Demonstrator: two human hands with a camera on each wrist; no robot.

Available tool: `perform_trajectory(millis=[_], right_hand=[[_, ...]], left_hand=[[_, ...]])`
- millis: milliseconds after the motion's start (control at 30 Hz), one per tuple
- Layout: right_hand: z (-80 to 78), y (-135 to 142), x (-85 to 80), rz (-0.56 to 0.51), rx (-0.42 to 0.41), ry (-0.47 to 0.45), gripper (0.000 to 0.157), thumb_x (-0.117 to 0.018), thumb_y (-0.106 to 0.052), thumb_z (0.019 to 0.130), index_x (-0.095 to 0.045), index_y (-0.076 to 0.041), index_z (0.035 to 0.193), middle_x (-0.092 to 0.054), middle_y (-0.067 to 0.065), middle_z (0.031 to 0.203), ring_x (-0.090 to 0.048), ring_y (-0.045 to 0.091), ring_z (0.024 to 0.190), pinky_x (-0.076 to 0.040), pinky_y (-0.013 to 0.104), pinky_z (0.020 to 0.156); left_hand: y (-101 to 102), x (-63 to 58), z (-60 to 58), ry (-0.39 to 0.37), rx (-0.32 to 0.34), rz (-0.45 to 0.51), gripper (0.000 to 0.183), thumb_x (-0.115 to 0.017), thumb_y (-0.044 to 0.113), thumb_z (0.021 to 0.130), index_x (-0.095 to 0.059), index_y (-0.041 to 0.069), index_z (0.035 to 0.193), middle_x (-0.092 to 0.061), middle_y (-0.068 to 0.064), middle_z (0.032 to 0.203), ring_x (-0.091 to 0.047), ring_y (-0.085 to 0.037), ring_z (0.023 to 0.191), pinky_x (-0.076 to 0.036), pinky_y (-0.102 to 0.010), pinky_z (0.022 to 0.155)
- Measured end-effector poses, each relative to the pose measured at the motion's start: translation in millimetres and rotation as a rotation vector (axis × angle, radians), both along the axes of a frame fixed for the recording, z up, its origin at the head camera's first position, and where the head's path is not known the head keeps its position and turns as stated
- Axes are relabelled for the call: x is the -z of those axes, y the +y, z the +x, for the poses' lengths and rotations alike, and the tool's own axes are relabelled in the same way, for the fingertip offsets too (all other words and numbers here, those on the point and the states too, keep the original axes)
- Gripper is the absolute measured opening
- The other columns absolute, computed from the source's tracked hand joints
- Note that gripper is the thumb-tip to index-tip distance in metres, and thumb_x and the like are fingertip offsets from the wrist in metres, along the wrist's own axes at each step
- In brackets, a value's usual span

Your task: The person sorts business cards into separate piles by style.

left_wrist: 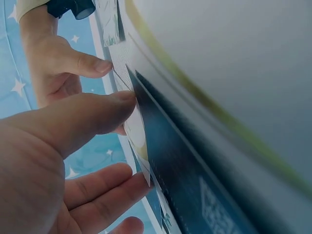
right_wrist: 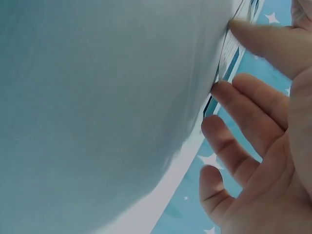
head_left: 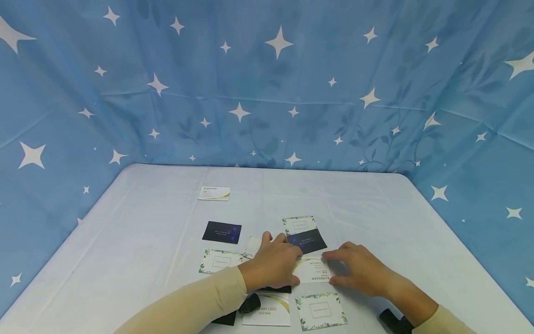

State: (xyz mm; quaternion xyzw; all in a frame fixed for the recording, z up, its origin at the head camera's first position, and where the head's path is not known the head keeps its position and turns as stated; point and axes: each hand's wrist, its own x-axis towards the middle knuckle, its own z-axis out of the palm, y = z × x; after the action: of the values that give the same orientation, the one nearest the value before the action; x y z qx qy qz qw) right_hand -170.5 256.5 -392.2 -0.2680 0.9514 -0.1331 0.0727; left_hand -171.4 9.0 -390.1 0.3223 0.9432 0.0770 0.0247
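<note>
A white business card with a yellow-green curve [head_left: 314, 270] lies between my two hands. My left hand [head_left: 273, 262] reaches over from the left; in its wrist view, the thumb [left_wrist: 114, 105] and a fingertip come up to the card's edges. From the right, my right hand [head_left: 360, 269] has its thumb and forefinger spread at the card's right corners. The other fingers [right_wrist: 234, 146] of that hand are loosely bent. Just above the card lies a dark blue card [head_left: 308, 241], overlapping a leaf-bordered card [head_left: 299, 224]. Another dark card [head_left: 276, 289] is partly hidden under my left hand.
On the white table [head_left: 125, 241], a second dark blue card [head_left: 222, 232] and a leaf-bordered card [head_left: 221, 261] lie left. A small white card [head_left: 214, 193] sits farther back. Nearer are a logo card [head_left: 267, 313] and a leaf-bordered card [head_left: 320, 311]. A starry curtain [head_left: 267, 83] hangs behind.
</note>
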Motion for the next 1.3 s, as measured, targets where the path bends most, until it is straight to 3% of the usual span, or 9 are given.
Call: perform_trajectory(millis=[167,333,567,900,1067,1300], right_hand=[[-0.7,3.0,0.5,-0.002,-0.022,-0.013,0.057,-0.081,-0.048,0.079,-0.069,-0.019,0.127,-0.062,-0.007,0.108,-0.055,0.015,0.096,-0.048,0.045,0.082],[-2.1,3.6,1.1,-0.017,-0.052,0.03,0.052,-0.081,-0.047,0.08,-0.071,-0.019,0.124,-0.062,-0.009,0.106,-0.054,0.013,0.095,-0.048,0.043,0.081],[-1.8,5.3,4.9,-0.022,-0.075,0.122,0.044,-0.081,-0.04,0.081,-0.072,-0.019,0.119,-0.065,-0.013,0.108,-0.054,0.012,0.098,-0.047,0.044,0.085],[-2.1,5.1,-3.2,-0.094,-0.059,0.174,0.04,-0.082,-0.033,0.082,-0.071,-0.018,0.117,-0.065,-0.012,0.108,-0.056,0.012,0.099,-0.05,0.044,0.085],[-11.7,-10.7,-6.3,-0.098,-0.042,0.226,0.042,-0.082,-0.033,0.081,-0.071,-0.019,0.118,-0.067,-0.008,0.11,-0.057,0.013,0.099,-0.051,0.043,0.085],[-33.0,-56.6,-13.3,-0.056,-0.026,0.291,0.045,-0.081,-0.035,0.081,-0.071,-0.013,0.12,-0.07,0.002,0.111,-0.06,0.021,0.098,-0.049,0.043,0.082]], left_hand=[[-0.3,0.7,-0.7,0.013,0.007,-0.014,0.05,-0.083,0.048,0.078,-0.072,0.022,0.12,-0.072,0.01,0.109,-0.048,-0.014,0.096,-0.03,-0.045,0.086],[-0.9,1.4,-3.0,0.003,-0.004,-0.02,0.052,-0.083,0.051,0.078,-0.072,0.025,0.121,-0.071,0.013,0.108,-0.049,-0.014,0.099,-0.03,-0.044,0.085],[-3.5,3.6,-4.1,-0.048,-0.021,0.056,0.056,-0.087,0.051,0.072,-0.072,0.026,0.119,-0.068,0.018,0.109,-0.047,-0.011,0.099,-0.027,-0.041,0.081],[-11.6,-1.4,-8.5,-0.035,-0.041,0.134,0.052,-0.087,0.043,0.076,-0.071,0.024,0.123,-0.067,0.017,0.113,-0.049,-0.012,0.105,-0.027,-0.042,0.082],[-29.3,-8.8,-17.1,-0.081,-0.092,0.221,0.052,-0.086,0.038,0.078,-0.071,0.022,0.125,-0.066,0.01,0.116,-0.049,-0.015,0.108,-0.027,-0.045,0.085],[-67.4,-19.3,-35.3,-0.134,-0.165,0.293,0.05,-0.083,0.028,0.083,-0.067,0.019,0.13,-0.065,0.003,0.115,-0.048,-0.021,0.112,-0.025,-0.05,0.088]])
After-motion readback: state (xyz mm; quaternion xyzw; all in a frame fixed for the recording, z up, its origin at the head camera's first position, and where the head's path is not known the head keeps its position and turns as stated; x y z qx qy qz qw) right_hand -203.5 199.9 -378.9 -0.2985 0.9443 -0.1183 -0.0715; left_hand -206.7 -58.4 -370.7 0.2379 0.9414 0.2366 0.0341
